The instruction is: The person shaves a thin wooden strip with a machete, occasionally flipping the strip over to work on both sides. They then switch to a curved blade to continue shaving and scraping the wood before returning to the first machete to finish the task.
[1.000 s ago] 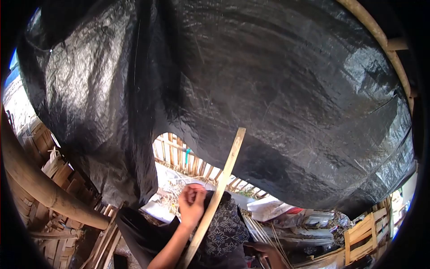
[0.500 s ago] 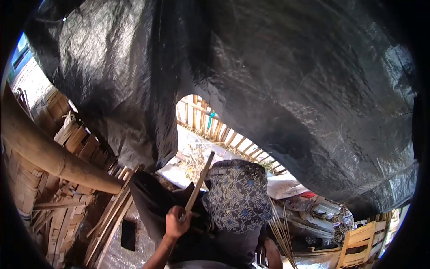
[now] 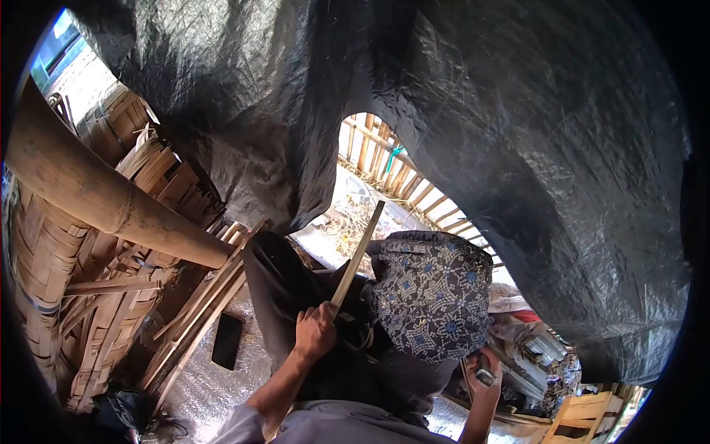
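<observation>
My left hand (image 3: 316,333) is closed around the lower part of a bamboo strip (image 3: 359,255), which slants up and away over my legs. My right hand (image 3: 486,376) is at the lower right, beside my knee. Its fingers curl around a small dark object with a shiny, pale end, whose kind I cannot make out. A dark patterned cloth (image 3: 433,296) with pale and blue motifs lies over my right knee, between the two hands.
Long bamboo strips (image 3: 196,318) lean at the left under a thick bamboo pole (image 3: 111,200), beside woven bamboo baskets (image 3: 48,274). A black phone (image 3: 227,342) lies on a silvery sheet. Black plastic sheeting (image 3: 547,148) hangs in front, and a wooden crate (image 3: 584,414) is at the right.
My view has tilted and shifted, so everything appears further right. My right hand has come up into fuller view with the small object. The left hand keeps hold of the bamboo strip.
</observation>
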